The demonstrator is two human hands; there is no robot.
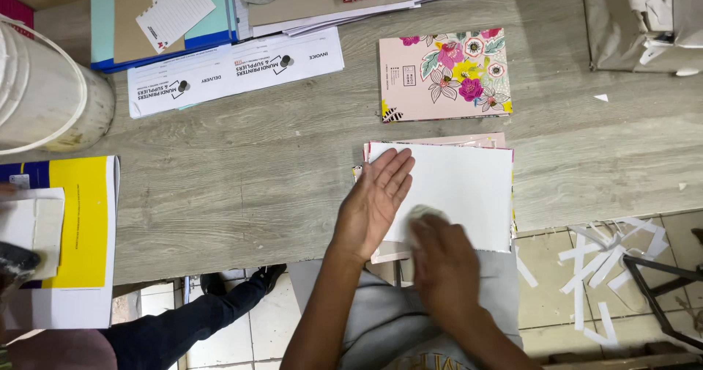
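My left hand (376, 201) lies flat, fingers together, on the left edge of a white sheet (461, 187) that tops a small stack of floral-edged covers at the table's near edge. Blurred with motion, my right hand (441, 264) presses a small pale wad (426, 213) against the sheet's lower part. A finished cover (443, 77) with pink, yellow and white flowers lies just beyond the stack.
The grey wooden table (242, 172) holds a white bucket (44, 91) at far left, printed white forms (234, 69), stacked card and paper at the back, and a yellow-and-blue book (77, 223) at left. Paper strips (600, 260) litter the tiled floor. Another person's dark-trousered leg (198, 319) is below.
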